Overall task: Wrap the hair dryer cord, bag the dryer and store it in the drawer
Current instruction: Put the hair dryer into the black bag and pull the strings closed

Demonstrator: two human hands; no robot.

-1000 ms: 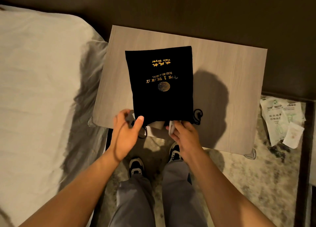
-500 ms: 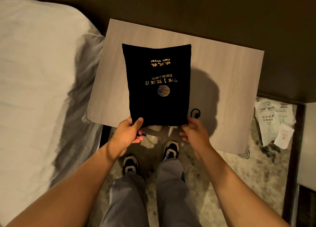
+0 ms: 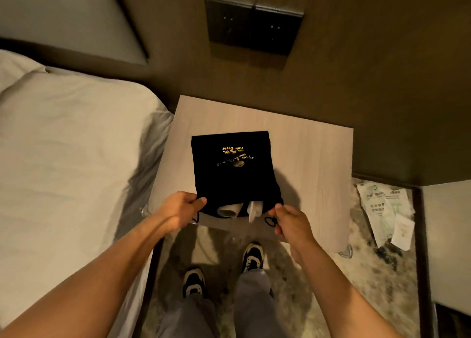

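A black drawstring bag [image 3: 233,174] with gold "Hair Dryer" lettering lies on the light wood bedside table [image 3: 313,159], its mouth toward me. My left hand [image 3: 179,209] pinches the left corner of the mouth. My right hand [image 3: 290,221] pinches the right corner beside the black drawstring loop [image 3: 270,221]. Pale parts of the hair dryer [image 3: 229,210] poke out of the open mouth between my hands; the rest of it is hidden inside the bag. No drawer is visible.
A bed with white sheets [image 3: 71,159] borders the table on the left. Dark wall socket plates [image 3: 254,26] sit above the table. White packets [image 3: 384,212] lie on the patterned carpet at right. My shoes [image 3: 251,257] stand below the table's front edge.
The view has tilted upward, bringing the wall sockets in. My hands have spread the bag's mouth at its corners, and more of the pale dryer shows in the opening.
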